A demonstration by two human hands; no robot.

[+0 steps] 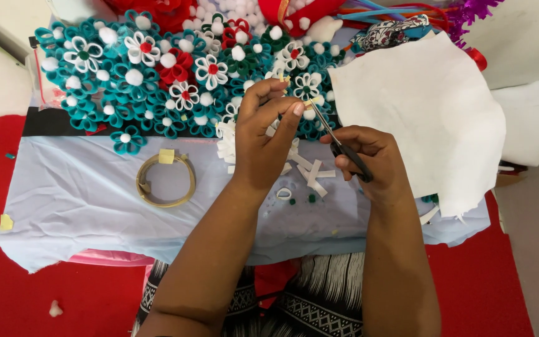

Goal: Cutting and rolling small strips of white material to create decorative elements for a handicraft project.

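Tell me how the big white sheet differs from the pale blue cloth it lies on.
The white sheet is stark white, ragged along its lower edge, and covers only the right side. The pale blue cloth is light blue, larger, and spreads across the whole work surface, carrying a roll of tape and white strips. The sheet lies on top; the cloth lies underneath. Both are flat, soft-looking material.

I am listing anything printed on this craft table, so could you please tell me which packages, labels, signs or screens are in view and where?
None can be made out: no package, label, sign or screen shows on the pale blue cloth-covered table.
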